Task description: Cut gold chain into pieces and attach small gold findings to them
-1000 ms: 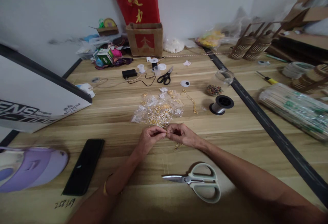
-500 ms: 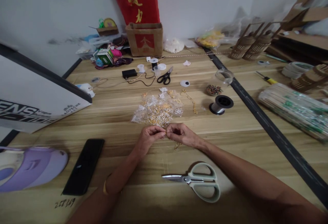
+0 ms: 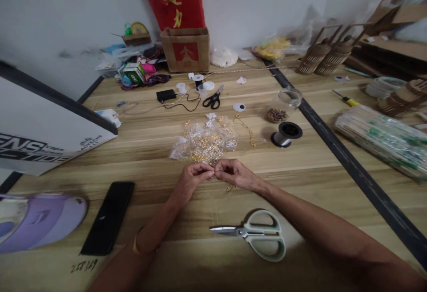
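Note:
My left hand (image 3: 195, 177) and my right hand (image 3: 234, 172) meet fingertip to fingertip at the near edge of a pile of gold and silver beads and findings (image 3: 207, 144) on clear plastic bags. Both are closed in a pinch; whatever sits between the fingertips is too small to make out. A short gold chain (image 3: 230, 188) shows just below my right hand. Thin thread-like lines lie on the wood beneath my hands. Pale-handled scissors (image 3: 256, 234) lie nearer me, blades pointing left. Beyond the pile, to its right, rests another gold chain (image 3: 246, 129).
Right of the pile stand a wire spool (image 3: 286, 135) and a clear jar (image 3: 283, 105) of coloured beads. Black scissors (image 3: 213, 99) lie farther back. On the left are a black phone (image 3: 108, 218), a purple visor (image 3: 46, 221) and a large white box (image 3: 50, 127). Wrapped sticks (image 3: 383, 140) lie right.
The whole view has shifted slightly, so things appear a little farther left. My hands keep the same fingertip pinch, with no other clear difference.

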Demonstrator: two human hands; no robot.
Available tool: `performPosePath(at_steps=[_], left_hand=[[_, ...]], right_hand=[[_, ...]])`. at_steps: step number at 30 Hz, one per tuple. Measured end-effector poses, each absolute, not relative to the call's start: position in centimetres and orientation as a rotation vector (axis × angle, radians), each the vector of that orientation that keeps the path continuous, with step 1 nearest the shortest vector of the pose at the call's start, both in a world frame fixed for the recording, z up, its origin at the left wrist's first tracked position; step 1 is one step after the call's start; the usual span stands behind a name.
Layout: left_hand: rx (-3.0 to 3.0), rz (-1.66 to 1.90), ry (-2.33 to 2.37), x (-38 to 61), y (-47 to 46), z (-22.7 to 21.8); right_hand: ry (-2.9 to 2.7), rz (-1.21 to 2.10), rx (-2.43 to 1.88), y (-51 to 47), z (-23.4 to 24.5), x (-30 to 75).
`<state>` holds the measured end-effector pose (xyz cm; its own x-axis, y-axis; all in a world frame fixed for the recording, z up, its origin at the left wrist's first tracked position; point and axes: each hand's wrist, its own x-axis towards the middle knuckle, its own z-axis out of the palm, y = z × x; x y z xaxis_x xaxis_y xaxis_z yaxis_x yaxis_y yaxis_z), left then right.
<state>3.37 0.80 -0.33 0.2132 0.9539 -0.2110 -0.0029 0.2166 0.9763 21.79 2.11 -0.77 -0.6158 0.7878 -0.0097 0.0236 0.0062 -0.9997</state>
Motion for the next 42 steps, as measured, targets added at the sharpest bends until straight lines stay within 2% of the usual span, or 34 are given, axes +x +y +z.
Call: performPosePath(at_steps=[42], left_hand=[[1.304,0.909,1.136,3.43,0.77,-0.11]], right_hand=[[-1.713,1.658,-0.858,2.12,-0.76,21.87]])
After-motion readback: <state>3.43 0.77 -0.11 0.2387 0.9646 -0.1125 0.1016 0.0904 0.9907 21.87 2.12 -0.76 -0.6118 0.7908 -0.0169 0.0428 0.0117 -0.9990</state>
